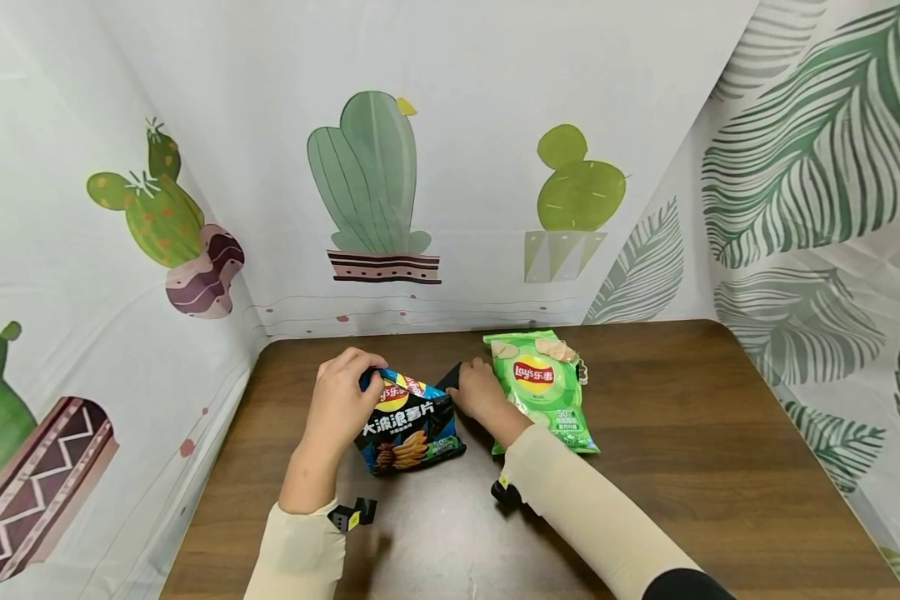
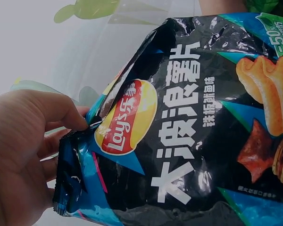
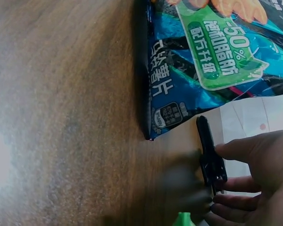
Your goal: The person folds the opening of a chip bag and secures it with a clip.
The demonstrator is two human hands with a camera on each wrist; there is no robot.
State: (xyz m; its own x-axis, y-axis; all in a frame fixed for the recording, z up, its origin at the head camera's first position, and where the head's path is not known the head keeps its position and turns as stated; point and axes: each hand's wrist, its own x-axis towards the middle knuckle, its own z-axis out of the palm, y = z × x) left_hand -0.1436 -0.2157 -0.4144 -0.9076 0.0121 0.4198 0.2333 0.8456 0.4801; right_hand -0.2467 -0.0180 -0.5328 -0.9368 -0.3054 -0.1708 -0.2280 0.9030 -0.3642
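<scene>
A black and blue Lay's chip bag lies on the wooden table between my hands. My left hand pinches the bag's top left corner; in the left wrist view the thumb and fingers of the left hand close on the sealed edge of the bag. My right hand pinches a black clip at the bag's top right corner. The right wrist view shows the clip held in my right hand, just off the corner of the bag.
A green Lay's chip bag lies flat just right of my right hand. Printed cactus and leaf curtains close in the table on the left, back and right. Bare wood extends to the front and right.
</scene>
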